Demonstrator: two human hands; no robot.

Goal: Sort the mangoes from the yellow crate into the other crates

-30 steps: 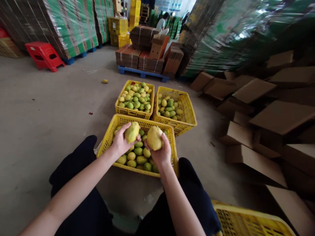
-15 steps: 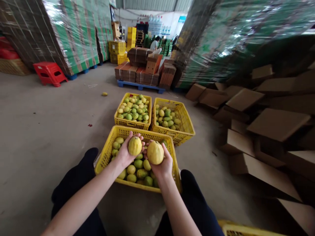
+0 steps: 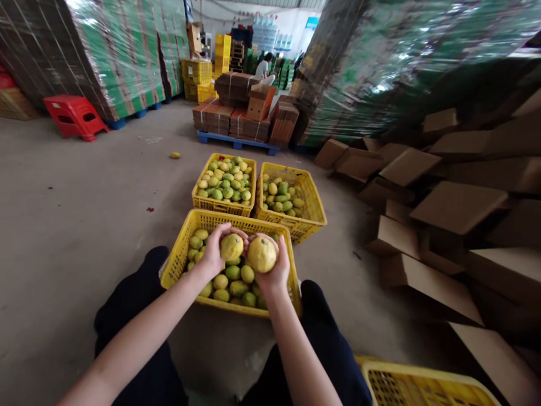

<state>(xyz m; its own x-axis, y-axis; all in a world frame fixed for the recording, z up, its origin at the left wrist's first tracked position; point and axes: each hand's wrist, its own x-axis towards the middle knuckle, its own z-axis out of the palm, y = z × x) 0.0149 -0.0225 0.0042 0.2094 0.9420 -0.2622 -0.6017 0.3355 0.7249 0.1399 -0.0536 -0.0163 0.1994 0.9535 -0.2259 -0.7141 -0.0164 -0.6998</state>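
Above the near yellow crate, my left hand [image 3: 214,254] cups a round yellow fruit [image 3: 232,247], its fingers curled behind it. My right hand [image 3: 276,269] holds a slightly larger yellow fruit [image 3: 262,254], palm up, with a dark stem end showing on top. The two fruits are side by side, close together. Below them the near crate [image 3: 226,307] stands between my knees and contains many green and yellow fruits [image 3: 239,288]. My hands and forearms hide part of its contents. The fruits' exact kind is unclear.
Behind the near crate stand a full fruit crate [image 3: 224,207] and a partly filled crate [image 3: 310,197]. Cardboard boxes [image 3: 459,206] are heaped at right; another yellow crate [image 3: 422,372] is by my right leg. A red stool [image 3: 76,115] and bundled cardboard [image 3: 249,121] stand farther off.
Both fruits have been turned in my hands, so the stem end of the right one now shows more. The hands are slightly closer together. The view has shifted, showing more of the crate at lower right.
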